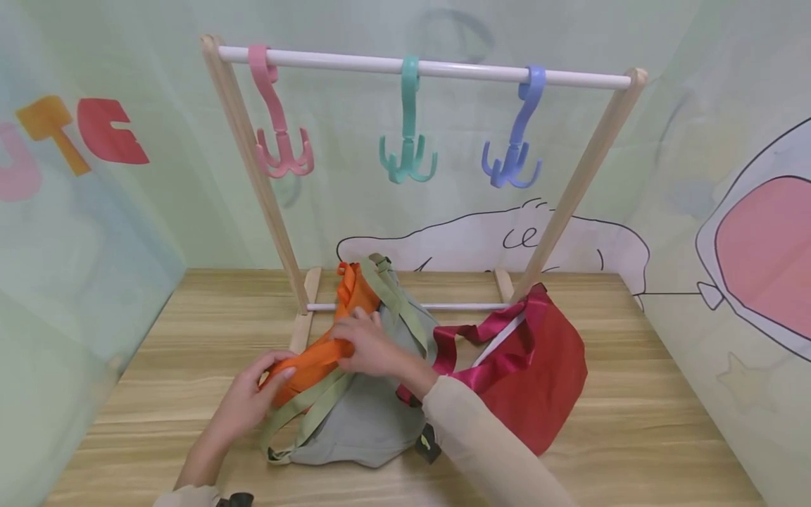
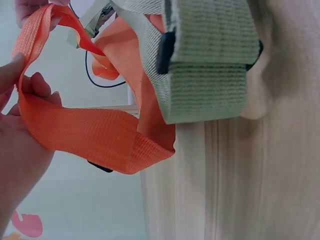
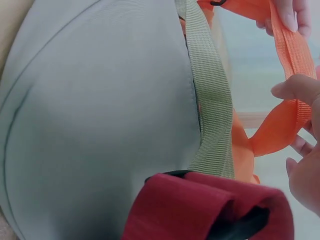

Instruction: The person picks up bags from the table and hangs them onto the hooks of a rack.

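Observation:
An orange bag (image 1: pixel 317 362) with webbing straps lies on the left of a pile of bags. My left hand (image 1: pixel 250 394) pinches an orange strap (image 2: pixel 95 131) between thumb and fingers. Farther along the same orange strap, my right hand (image 1: pixel 370 345) grips it, its thumb pressing on the webbing in the right wrist view. Under my right forearm lies a grey bag (image 1: pixel 380 415) with light green straps (image 2: pixel 210 90). To its right is a red bag (image 1: pixel 551 373) with crimson straps (image 3: pixel 200 205), one lying over the grey bag's edge.
Behind the bags stands a wooden rack (image 1: pixel 586 183) with a white top bar (image 1: pixel 355 63). From the bar hang a pink hook (image 1: pixel 285 151), a green hook (image 1: pixel 408 158) and a blue hook (image 1: pixel 513 155). The wooden table (image 1: pixel 633 422) meets printed curtains at the back and sides.

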A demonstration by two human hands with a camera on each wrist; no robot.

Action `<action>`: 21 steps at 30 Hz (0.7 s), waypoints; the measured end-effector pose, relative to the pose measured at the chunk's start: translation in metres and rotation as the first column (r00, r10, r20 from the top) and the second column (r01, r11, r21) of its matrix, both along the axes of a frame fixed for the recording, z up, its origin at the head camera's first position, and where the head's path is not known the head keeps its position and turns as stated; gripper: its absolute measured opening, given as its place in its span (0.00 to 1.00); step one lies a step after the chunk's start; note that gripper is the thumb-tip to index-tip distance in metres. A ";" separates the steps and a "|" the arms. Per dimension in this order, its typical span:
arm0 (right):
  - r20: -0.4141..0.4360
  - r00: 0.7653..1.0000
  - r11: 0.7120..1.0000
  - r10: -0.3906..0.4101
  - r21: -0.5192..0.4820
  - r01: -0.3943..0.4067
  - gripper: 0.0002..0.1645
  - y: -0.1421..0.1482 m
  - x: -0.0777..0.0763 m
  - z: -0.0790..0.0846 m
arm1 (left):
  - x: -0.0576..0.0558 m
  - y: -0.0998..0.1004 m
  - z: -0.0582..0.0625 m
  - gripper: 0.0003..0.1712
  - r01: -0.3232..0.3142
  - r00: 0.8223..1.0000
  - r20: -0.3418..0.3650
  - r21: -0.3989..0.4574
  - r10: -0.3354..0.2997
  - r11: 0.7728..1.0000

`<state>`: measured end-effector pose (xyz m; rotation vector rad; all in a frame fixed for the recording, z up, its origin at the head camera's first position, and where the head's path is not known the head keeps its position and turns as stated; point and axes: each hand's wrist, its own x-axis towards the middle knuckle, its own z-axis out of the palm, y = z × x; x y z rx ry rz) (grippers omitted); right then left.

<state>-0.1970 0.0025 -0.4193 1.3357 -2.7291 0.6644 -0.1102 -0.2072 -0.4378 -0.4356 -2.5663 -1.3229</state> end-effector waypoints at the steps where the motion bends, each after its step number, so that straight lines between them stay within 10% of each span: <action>1: 0.002 1.000 1.000 -0.004 -0.006 0.004 0.16 0.000 0.000 0.001 | 0.000 0.000 0.001 0.09 0.000 1.000 0.002 -0.001 0.000 1.000; 21: 0.196 0.980 0.971 0.037 -0.238 0.011 0.17 0.007 -0.008 0.018 | -0.002 -0.001 0.012 0.16 -0.053 0.998 0.014 -0.041 0.053 0.998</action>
